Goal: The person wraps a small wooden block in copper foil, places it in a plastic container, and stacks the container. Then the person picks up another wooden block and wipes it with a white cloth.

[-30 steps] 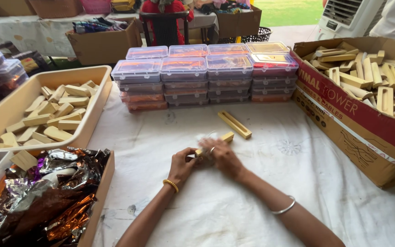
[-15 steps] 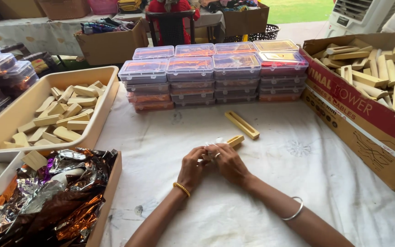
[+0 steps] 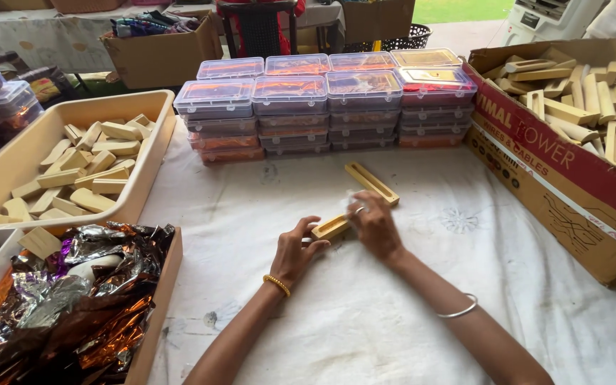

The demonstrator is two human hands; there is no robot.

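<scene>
My left hand (image 3: 297, 249) rests on the white cloth and holds the near end of a small pale wooden block (image 3: 331, 227). My right hand (image 3: 372, 222), with a ring on one finger, covers the block's far end, where a bit of clear wrap shows. Both hands meet over the block at the middle of the table. A second wooden piece with a long slot (image 3: 371, 183) lies flat on the cloth just beyond my right hand, apart from it.
Stacked clear lidded boxes (image 3: 326, 100) stand in rows at the back. A cream tray (image 3: 8, 160) with wooden blocks is at left, shiny foil wrappers (image 3: 65, 292) in a box near left. A cardboard carton (image 3: 565, 178) of wooden pieces is at right.
The camera has come closer to the hands. My hands have stayed together on the block and have turned it slightly; the slotted piece on the cloth has not moved.
</scene>
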